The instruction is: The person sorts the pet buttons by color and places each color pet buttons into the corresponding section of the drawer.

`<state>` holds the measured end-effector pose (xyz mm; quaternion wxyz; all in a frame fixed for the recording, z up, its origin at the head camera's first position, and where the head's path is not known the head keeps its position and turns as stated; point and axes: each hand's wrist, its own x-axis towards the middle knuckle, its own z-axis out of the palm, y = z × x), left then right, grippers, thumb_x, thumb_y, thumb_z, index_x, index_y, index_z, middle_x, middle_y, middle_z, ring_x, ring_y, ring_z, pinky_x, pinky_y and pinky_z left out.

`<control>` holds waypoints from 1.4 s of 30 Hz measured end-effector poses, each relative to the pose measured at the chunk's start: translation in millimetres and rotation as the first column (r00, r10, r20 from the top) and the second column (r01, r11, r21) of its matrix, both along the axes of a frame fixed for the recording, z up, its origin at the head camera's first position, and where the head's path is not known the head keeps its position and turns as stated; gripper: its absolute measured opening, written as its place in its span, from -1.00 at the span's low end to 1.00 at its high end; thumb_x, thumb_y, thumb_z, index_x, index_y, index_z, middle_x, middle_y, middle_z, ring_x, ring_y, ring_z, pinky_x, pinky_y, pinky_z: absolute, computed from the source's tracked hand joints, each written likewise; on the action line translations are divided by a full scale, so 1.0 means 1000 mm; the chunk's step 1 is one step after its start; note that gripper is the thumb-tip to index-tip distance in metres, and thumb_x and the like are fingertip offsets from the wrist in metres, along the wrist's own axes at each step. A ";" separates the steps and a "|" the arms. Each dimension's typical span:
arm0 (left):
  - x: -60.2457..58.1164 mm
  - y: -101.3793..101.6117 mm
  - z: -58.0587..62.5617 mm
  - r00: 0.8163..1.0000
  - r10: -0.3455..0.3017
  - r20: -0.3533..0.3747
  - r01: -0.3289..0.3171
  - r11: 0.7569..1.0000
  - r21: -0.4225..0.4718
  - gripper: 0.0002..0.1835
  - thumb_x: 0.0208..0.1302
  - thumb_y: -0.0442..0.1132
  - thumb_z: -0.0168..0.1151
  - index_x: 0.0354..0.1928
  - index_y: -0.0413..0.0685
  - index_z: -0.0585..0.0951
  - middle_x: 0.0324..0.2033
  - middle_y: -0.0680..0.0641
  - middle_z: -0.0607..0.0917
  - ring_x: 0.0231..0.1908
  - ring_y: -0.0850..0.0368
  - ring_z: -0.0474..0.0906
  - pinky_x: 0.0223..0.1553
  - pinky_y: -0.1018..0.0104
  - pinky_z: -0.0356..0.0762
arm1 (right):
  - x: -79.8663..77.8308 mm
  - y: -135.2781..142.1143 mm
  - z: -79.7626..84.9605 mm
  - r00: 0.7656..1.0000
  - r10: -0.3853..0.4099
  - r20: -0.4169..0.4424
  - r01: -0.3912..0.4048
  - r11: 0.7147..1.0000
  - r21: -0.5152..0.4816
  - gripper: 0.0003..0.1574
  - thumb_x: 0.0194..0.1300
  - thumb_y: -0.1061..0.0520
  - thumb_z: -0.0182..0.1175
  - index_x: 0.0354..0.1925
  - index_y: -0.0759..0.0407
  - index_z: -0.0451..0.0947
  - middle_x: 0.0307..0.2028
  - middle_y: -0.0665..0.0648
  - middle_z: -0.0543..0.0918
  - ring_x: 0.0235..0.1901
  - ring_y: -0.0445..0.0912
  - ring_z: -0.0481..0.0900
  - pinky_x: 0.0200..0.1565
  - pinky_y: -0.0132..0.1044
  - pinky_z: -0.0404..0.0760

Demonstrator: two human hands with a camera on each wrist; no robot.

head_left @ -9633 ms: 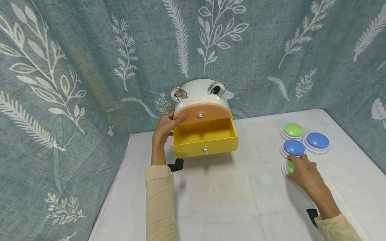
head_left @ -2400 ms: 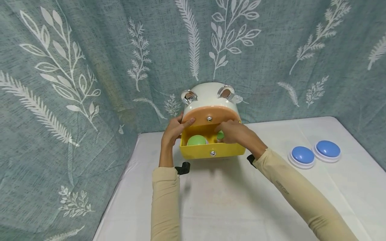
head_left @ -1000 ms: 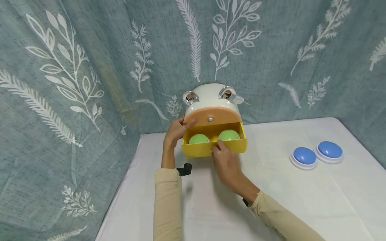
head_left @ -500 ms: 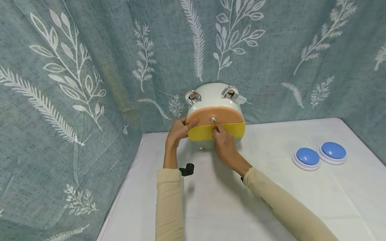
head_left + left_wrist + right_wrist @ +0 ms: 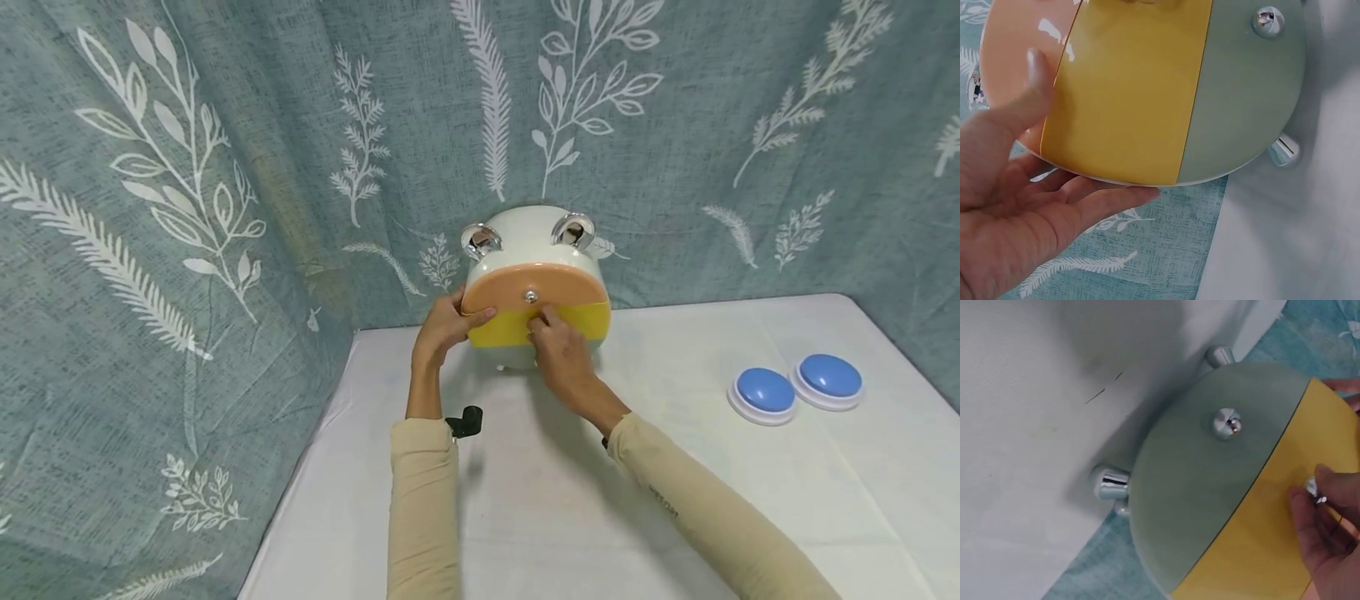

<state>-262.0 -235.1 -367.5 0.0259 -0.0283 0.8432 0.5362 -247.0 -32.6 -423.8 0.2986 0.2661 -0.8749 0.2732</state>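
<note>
A small frog-faced drawer cabinet stands against the curtain, with an orange upper drawer, a yellow middle drawer and a green lower one. All three fronts sit flush. My left hand grips the cabinet's left side, thumb on the front and fingers along the wall. At the yellow front, my right hand pinches the silver knob between thumb and finger. The green-domed round buttons are out of sight.
To the right on the white-covered table lie a blue-domed round button and, just behind it, another blue button, both on white bases. A patterned blue-green curtain closes off the back and left.
Two green buttons have gone from the table into the yellow drawer. My right hand has then pushed that drawer shut, while my left hand has kept its grip on the cabinet.
</note>
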 end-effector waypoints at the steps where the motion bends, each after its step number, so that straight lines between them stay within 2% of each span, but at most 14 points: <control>1: 0.000 0.000 -0.001 1.000 0.004 -0.006 -0.004 1.000 -0.008 -0.03 0.39 -0.01 0.42 0.67 0.02 0.08 0.36 -0.25 0.61 -0.23 0.10 0.49 -0.24 0.30 0.46 | -0.001 0.001 0.000 1.000 0.012 0.003 -0.012 1.000 -0.010 -0.92 0.30 0.33 0.40 -0.24 0.37 0.73 -0.20 0.21 0.65 -0.32 0.07 0.71 -0.28 -0.10 0.74; 5: -0.002 0.000 -0.002 1.000 0.030 0.000 -0.030 1.000 0.006 -0.05 0.38 -0.08 0.44 0.65 0.00 0.12 0.42 -0.24 0.55 -0.20 0.11 0.50 -0.23 0.30 0.45 | -0.001 0.010 -0.002 0.995 0.071 0.068 -0.066 0.995 -0.075 -0.86 0.31 0.31 0.42 -0.16 0.35 0.71 -0.19 0.20 0.69 -0.24 0.04 0.70 -0.18 -0.13 0.73; 9: -0.003 0.001 -0.002 0.999 0.048 0.024 -0.049 0.999 0.025 -0.08 0.36 -0.10 0.46 0.63 -0.02 0.17 0.48 -0.22 0.49 -0.07 0.07 0.56 -0.18 0.26 0.49 | -0.001 0.021 -0.011 0.980 0.069 0.188 -0.041 0.989 -0.145 -0.94 0.30 0.38 0.37 -0.23 0.35 0.71 -0.29 0.22 0.75 -0.29 0.02 0.68 -0.21 -0.13 0.68; 13: -0.003 0.002 -0.002 0.997 0.072 0.032 -0.072 0.997 0.014 -0.09 0.36 -0.12 0.46 0.63 -0.03 0.19 0.50 -0.20 0.46 0.08 -0.03 0.60 -0.09 0.18 0.53 | -0.002 0.023 -0.026 0.956 0.081 0.283 -0.044 0.990 -0.133 -0.94 0.22 0.38 0.41 -0.30 0.34 0.79 -0.35 0.19 0.82 -0.32 -0.02 0.72 -0.23 -0.17 0.69; 15: -0.002 0.003 -0.001 0.996 0.079 0.032 -0.079 0.997 0.006 -0.09 0.36 -0.13 0.46 0.63 -0.02 0.18 0.49 -0.21 0.46 0.20 -0.08 0.60 -0.01 0.17 0.56 | -0.003 0.019 -0.033 0.947 0.096 0.307 -0.064 0.991 -0.114 -0.98 0.22 0.36 0.43 -0.37 0.32 0.79 -0.42 0.16 0.79 -0.37 -0.06 0.67 -0.29 -0.24 0.63; 16: -0.002 0.004 -0.001 0.996 0.080 0.033 -0.081 0.997 0.006 -0.09 0.36 -0.13 0.46 0.63 -0.02 0.18 0.49 -0.22 0.46 0.26 -0.10 0.59 0.03 0.15 0.57 | -0.003 0.017 -0.035 0.946 0.092 0.312 -0.062 0.993 -0.105 -0.92 0.22 0.36 0.43 -0.43 0.30 0.76 -0.47 0.14 0.75 -0.41 -0.08 0.62 -0.32 -0.26 0.57; 19: -0.001 0.007 0.000 0.996 0.076 0.043 -0.077 0.997 0.022 -0.08 0.36 -0.14 0.45 0.63 -0.02 0.17 0.50 -0.23 0.46 0.35 -0.16 0.55 0.10 0.09 0.59 | -0.003 0.009 -0.041 0.961 0.025 0.276 -0.005 0.998 -0.070 -0.72 0.20 0.36 0.42 -0.61 0.24 0.63 -0.60 0.12 0.59 -0.49 -0.06 0.48 -0.41 -0.24 0.44; 21: -0.001 0.007 -0.001 0.996 0.073 0.045 -0.074 0.997 0.030 -0.09 0.37 -0.14 0.45 0.63 -0.03 0.17 0.54 -0.19 0.40 0.42 -0.14 0.49 0.13 0.11 0.58 | -0.002 0.003 -0.045 0.974 -0.046 0.220 0.054 0.998 -0.032 -0.69 0.16 0.35 0.46 -0.63 0.22 0.59 -0.59 0.12 0.58 -0.52 -0.03 0.53 -0.45 -0.18 0.51; 23: -0.001 0.005 -0.001 0.996 0.077 0.048 -0.079 0.996 0.036 -0.10 0.37 -0.14 0.44 0.63 -0.05 0.18 0.56 -0.17 0.36 0.43 -0.15 0.48 0.13 0.08 0.57 | 0.000 -0.002 -0.048 0.984 -0.103 0.144 0.103 0.995 0.011 -0.73 0.12 0.32 0.52 -0.58 0.26 0.61 -0.53 0.16 0.63 -0.50 0.05 0.64 -0.45 -0.08 0.63; 26: -0.001 0.004 -0.001 0.995 0.085 0.043 -0.086 0.996 0.022 -0.10 0.38 -0.14 0.43 0.63 -0.05 0.16 0.57 -0.16 0.34 0.44 -0.13 0.47 0.12 0.11 0.57 | 0.001 -0.008 -0.053 0.987 -0.160 0.025 0.157 0.984 0.089 -0.78 0.10 0.30 0.54 -0.46 0.32 0.63 -0.44 0.23 0.68 -0.49 0.13 0.70 -0.46 -0.02 0.69; 29: 0.000 0.004 -0.002 0.994 0.095 0.046 -0.096 0.995 0.015 -0.09 0.39 -0.13 0.43 0.64 -0.02 0.15 0.53 -0.19 0.41 0.29 -0.10 0.58 0.01 0.16 0.60 | 0.001 -0.012 -0.057 0.981 -0.187 -0.048 0.192 0.972 0.133 -0.83 0.11 0.32 0.48 -0.43 0.35 0.64 -0.43 0.24 0.68 -0.55 0.12 0.68 -0.52 -0.03 0.66; 34: 0.000 0.006 -0.005 0.993 0.106 0.051 -0.107 0.994 0.011 -0.16 0.39 -0.14 0.43 0.61 0.00 0.24 0.51 -0.18 0.45 0.02 0.03 0.59 -0.27 0.39 0.50 | 0.007 -0.012 -0.059 0.981 -0.187 -0.045 0.192 0.967 0.169 -0.82 0.07 0.32 0.47 -0.39 0.40 0.64 -0.44 0.26 0.64 -0.62 0.09 0.61 -0.57 -0.06 0.62; 36: 0.000 0.006 -0.006 0.993 0.103 0.049 -0.104 0.995 0.011 -0.16 0.39 -0.13 0.43 0.61 0.00 0.24 0.51 -0.18 0.44 -0.03 0.05 0.58 -0.31 0.41 0.47 | 0.011 -0.012 -0.059 0.983 -0.181 -0.038 0.185 0.966 0.183 -0.82 0.09 0.32 0.46 -0.39 0.41 0.64 -0.45 0.25 0.63 -0.63 0.08 0.60 -0.58 -0.07 0.62; 42: 0.001 0.003 -0.004 0.996 0.088 0.032 -0.089 0.995 0.041 -0.08 0.40 -0.13 0.42 0.65 0.06 0.12 0.49 -0.21 0.48 0.03 0.03 0.60 -0.20 0.33 0.55 | 0.033 -0.011 -0.057 0.983 -0.170 -0.071 0.182 0.957 0.227 -0.86 0.09 0.33 0.42 -0.43 0.36 0.62 -0.51 0.23 0.60 -0.66 0.08 0.60 -0.61 -0.08 0.61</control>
